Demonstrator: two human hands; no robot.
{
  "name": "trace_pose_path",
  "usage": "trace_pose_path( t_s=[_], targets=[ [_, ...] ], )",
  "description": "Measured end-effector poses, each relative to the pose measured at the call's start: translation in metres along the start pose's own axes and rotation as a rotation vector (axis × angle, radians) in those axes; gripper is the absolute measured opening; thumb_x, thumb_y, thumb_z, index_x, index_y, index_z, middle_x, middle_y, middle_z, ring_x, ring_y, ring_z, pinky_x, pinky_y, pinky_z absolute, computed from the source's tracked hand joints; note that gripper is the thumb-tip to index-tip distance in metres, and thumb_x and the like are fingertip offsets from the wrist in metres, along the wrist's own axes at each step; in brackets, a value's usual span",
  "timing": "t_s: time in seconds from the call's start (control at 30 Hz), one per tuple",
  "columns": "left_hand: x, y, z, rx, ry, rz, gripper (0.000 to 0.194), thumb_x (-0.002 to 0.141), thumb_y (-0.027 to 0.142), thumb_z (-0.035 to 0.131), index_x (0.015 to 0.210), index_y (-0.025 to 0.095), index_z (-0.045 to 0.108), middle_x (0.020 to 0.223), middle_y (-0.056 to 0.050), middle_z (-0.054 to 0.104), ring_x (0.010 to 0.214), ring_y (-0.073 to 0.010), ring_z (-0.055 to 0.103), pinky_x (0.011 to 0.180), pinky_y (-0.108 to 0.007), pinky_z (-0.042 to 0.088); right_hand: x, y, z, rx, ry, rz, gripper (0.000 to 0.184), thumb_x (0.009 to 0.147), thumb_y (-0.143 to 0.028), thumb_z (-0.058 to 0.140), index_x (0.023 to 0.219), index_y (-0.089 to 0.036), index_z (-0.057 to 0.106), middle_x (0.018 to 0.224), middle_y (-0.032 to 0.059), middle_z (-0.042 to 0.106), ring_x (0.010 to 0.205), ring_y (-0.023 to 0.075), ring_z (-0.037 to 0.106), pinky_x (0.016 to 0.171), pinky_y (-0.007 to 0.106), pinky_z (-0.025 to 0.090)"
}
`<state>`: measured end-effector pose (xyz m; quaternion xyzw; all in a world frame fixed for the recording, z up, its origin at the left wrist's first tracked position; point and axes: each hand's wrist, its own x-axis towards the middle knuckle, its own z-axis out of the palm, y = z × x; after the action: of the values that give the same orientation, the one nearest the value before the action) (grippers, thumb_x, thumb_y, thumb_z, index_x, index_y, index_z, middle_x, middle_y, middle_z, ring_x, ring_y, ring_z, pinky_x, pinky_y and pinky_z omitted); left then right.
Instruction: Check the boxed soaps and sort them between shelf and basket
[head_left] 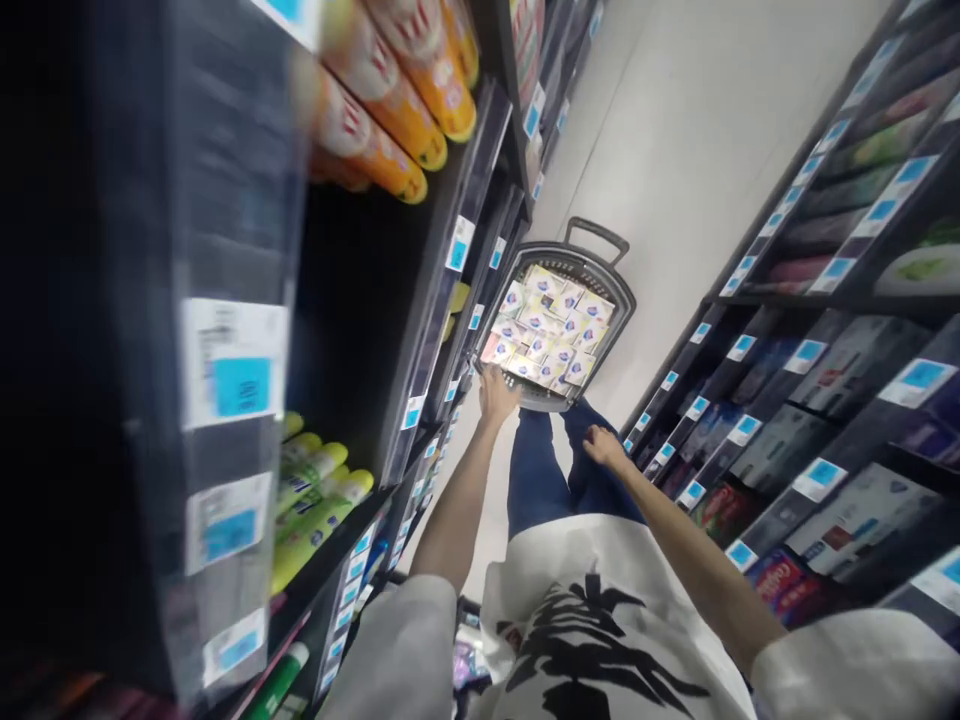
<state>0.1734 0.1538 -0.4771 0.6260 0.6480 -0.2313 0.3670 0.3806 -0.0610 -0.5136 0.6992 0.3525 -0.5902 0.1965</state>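
Note:
A dark shopping basket point(624, 300) with a raised handle point(598, 240) stands in front of my legs. Rows of small light boxes point(544, 320) with blue logos fill it. My left hand point(497, 397) is at the basket's near left corner, fingertips over the rim beside a pinkish box point(495, 347). Its fingers reach forward with the thumb apart, and nothing shows held in them. Beside my right thigh hangs my right hand point(604, 447), its fingers loosely curled with nothing visible inside.
Shelving with price tags point(459, 243) rises close on the left, holding orange bottles point(390, 100) and yellow-green bottles point(319, 510). On the right, another shelf carries boxed goods point(862, 520). Pale floor point(675, 130) runs between them. Behind me lies a partly hidden purple package point(469, 660).

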Motion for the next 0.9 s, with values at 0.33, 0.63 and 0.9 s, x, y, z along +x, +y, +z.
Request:
trace_pose_path(
  t_s=[0.33,0.63,0.9],
  targets=[
    [0.149,-0.001,0.035,0.098,0.167,-0.006,0.110,0.085,0.049,0.079,0.163,0.005,0.016,0.167,-0.028,0.029,0.156,-0.0369,0.029,0.127,-0.046,0.031,-0.009,0.004,0.080,-0.211,-0.046,0.097,0.049,0.102,-0.039,0.051,0.146,-0.016,0.051,0.145,0.0208,0.049,0.135,0.0367,0.047,0.103,0.048,0.047],
    [0.156,0.008,0.059,0.184,0.208,-0.085,0.106,0.080,0.051,0.082,0.157,0.004,0.027,0.152,-0.027,0.044,0.142,-0.0387,0.043,0.118,-0.045,0.040,-0.004,0.008,0.084,-0.192,-0.079,0.098,0.050,0.103,-0.040,0.050,0.146,-0.016,0.050,0.145,0.0214,0.050,0.134,0.0362,0.049,0.101,0.046,0.048],
    [0.021,-0.014,0.057,0.202,-0.146,-0.019,0.103,0.070,0.032,0.090,0.153,0.009,0.033,0.153,-0.024,0.043,0.145,-0.0345,0.043,0.113,-0.038,0.043,-0.024,-0.002,0.055,-0.126,-0.192,0.046,0.051,0.101,-0.030,0.050,0.149,-0.009,0.049,0.149,0.0250,0.052,0.138,0.0378,0.052,0.107,0.046,0.045]
  ],
)
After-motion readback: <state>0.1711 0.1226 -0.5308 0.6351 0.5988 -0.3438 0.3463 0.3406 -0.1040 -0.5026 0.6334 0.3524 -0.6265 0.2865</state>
